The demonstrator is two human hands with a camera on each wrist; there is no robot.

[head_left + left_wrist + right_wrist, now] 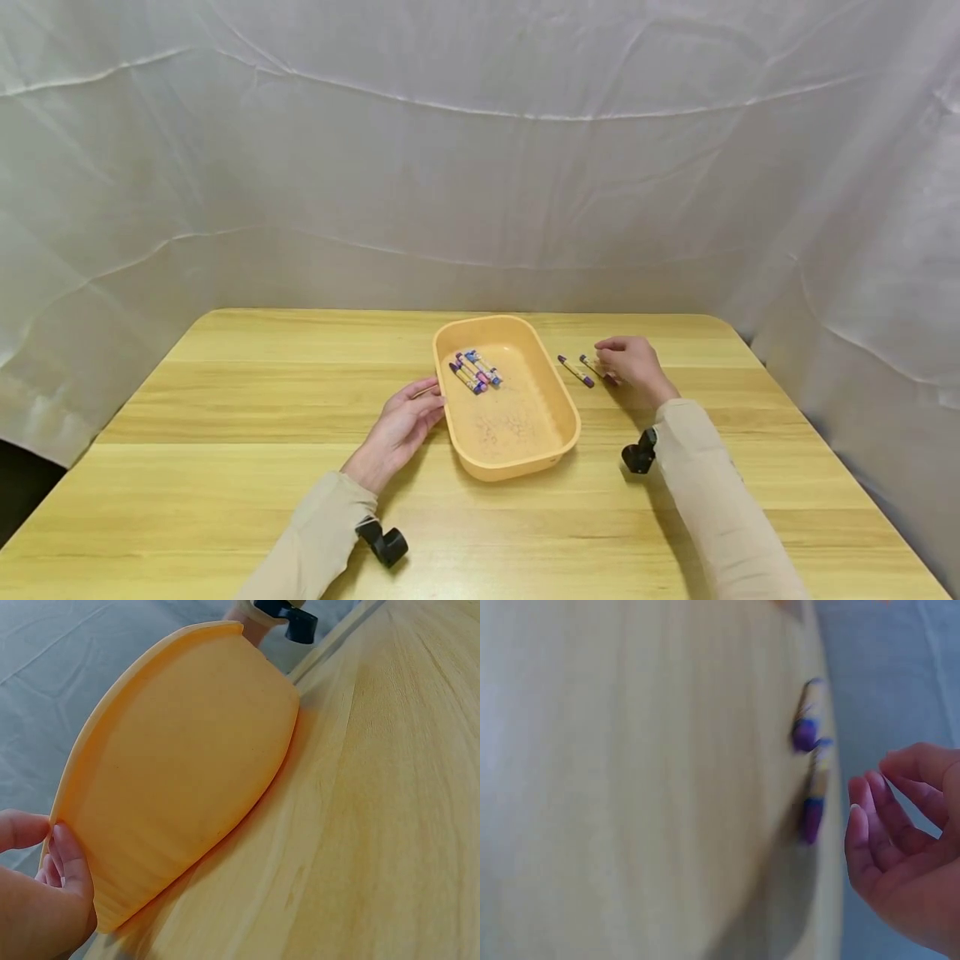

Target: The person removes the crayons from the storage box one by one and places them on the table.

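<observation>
— Where are your hands right now?

— My left hand (400, 423) rests against the left wall of the orange tray (564, 417), fingers fairly straight along the rim, steadying it and not really gripping it. My right hand (633, 365) is over near the table's far right corner, fingers loosely curled above a crayon (597, 369) that lies on the wood. I'd say it isn't pinched yet, though the wrist view is too blurred to be certain.

— And the rest of the crayons?

— A small bunch (476, 372) lies in the far end of the tray. One more loose crayon (575, 371) sits just beside the one under my fingers, between it and the tray's right wall.

— What could go wrong?

— They're round and close together. If my fingertips come down off-centre, I could roll one away toward the far edge or knock its neighbour. And since my left hand only presses the tray, any bump against the right wall might slide it across the table (225, 392).
</observation>
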